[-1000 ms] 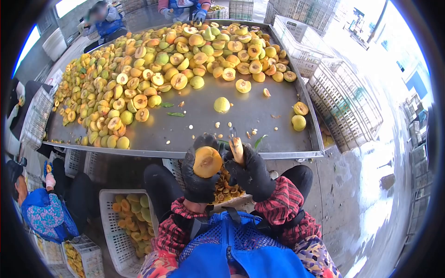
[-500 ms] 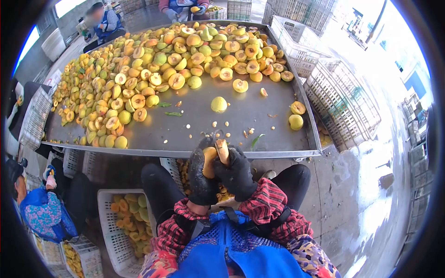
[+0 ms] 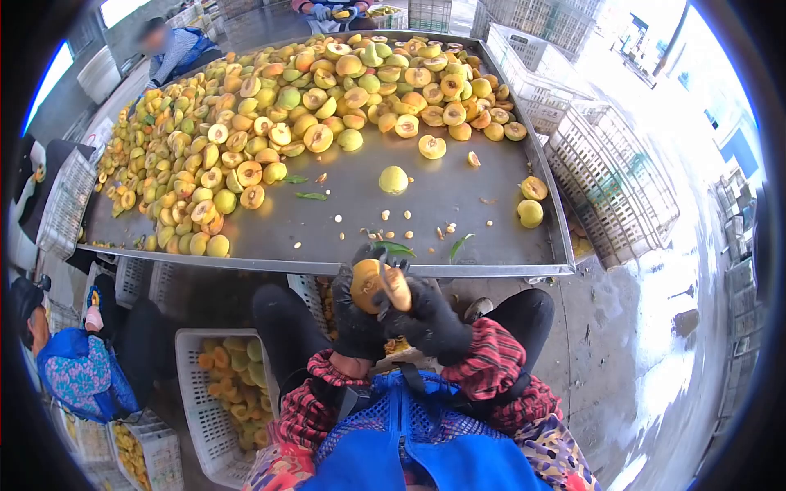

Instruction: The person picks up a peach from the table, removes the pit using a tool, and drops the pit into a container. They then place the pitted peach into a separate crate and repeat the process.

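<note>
Head view: left hand (image 3: 357,317), right hand (image 3: 427,317) gripped peach half (image 3: 367,283) beside worktop (image 3: 278,231).
Judged soft, slippery; fingers closed round it, best cupping the skin side.

I hold a fruit half (image 3: 368,282) between my left hand (image 3: 358,317) and right hand (image 3: 427,317), just before the table (image 3: 426,209) edge. The fruit heap (image 3: 270,106) lies on its far left part. Crates (image 3: 610,176) stand right of the table, and another crate (image 3: 190,385), probably on the floor, is at my left.

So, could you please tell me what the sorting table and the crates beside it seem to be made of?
Table: probably stainless steel; grey sheet with a dull sheen, soft reflections and a folded rim. Crates: most likely moulded plastic; white, matte, with open lattice walls.
</note>
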Available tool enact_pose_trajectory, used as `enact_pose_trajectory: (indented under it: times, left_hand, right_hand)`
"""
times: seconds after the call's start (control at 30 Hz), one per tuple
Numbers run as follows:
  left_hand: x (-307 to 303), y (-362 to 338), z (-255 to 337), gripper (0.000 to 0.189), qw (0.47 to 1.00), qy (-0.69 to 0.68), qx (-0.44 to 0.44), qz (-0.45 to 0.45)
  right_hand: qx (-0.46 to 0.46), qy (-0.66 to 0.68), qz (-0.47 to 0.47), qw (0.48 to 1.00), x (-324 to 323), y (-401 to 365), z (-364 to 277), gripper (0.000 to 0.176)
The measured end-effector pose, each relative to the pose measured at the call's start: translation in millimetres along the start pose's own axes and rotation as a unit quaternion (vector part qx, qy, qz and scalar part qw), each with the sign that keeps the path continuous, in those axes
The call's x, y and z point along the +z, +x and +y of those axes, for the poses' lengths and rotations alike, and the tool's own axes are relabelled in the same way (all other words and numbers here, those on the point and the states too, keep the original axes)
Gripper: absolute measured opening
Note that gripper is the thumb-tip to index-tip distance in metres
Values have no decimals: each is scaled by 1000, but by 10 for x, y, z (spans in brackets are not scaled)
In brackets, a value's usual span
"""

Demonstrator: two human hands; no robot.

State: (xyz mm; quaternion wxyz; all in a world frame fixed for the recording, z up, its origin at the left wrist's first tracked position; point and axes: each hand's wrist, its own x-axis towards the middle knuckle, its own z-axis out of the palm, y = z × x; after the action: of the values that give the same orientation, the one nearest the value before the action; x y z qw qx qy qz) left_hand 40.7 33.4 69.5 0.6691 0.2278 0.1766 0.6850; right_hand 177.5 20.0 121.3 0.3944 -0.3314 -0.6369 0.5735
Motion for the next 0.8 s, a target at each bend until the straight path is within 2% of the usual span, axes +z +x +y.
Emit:
enact_pose_trajectory:
  times: [0.03,0.07,0.1,0.17,0.2,0.3,0.4,0.53,0.73,0.8]
  left_hand:
    - [78,5,64,41,1000,17,6,12]
    - [155,11,128,45,999,34,12,23]
    - [232,17,191,49,998,51,17,35]
    - [331,39,267,51,993,-96,-8,62]
    - [391,29,278,51,991,-113,-12,65]
    - [360,-21,264,50,996,-86,-15,20]
    - [351,-25,224,50,994,-104,-21,6]
    - [403,-92,232,48,998,-52,-19,37]
    - [399,-103,175,44,998,29,5,46]
    - [286,-104,121,43,997,58,5,52]
  right_hand:
    - [81,88,0,993,-39,-35,-102,28]
    - [108,82,26,990,-59,-78,-260,33]
    - [106,14,39,993,-42,-101,-329,33]
    - [102,-124,65,985,10,-202,-368,34]
    - [115,-128,47,984,47,-246,-344,33]
    - [29,-232,37,972,118,-246,-392,31]
    - [36,-247,55,967,150,-228,-391,25]
    - [49,-272,72,958,181,-208,-301,23]
    - [128,-315,55,939,229,-190,-194,26]
    - [129,-317,39,939,227,-193,-163,26]
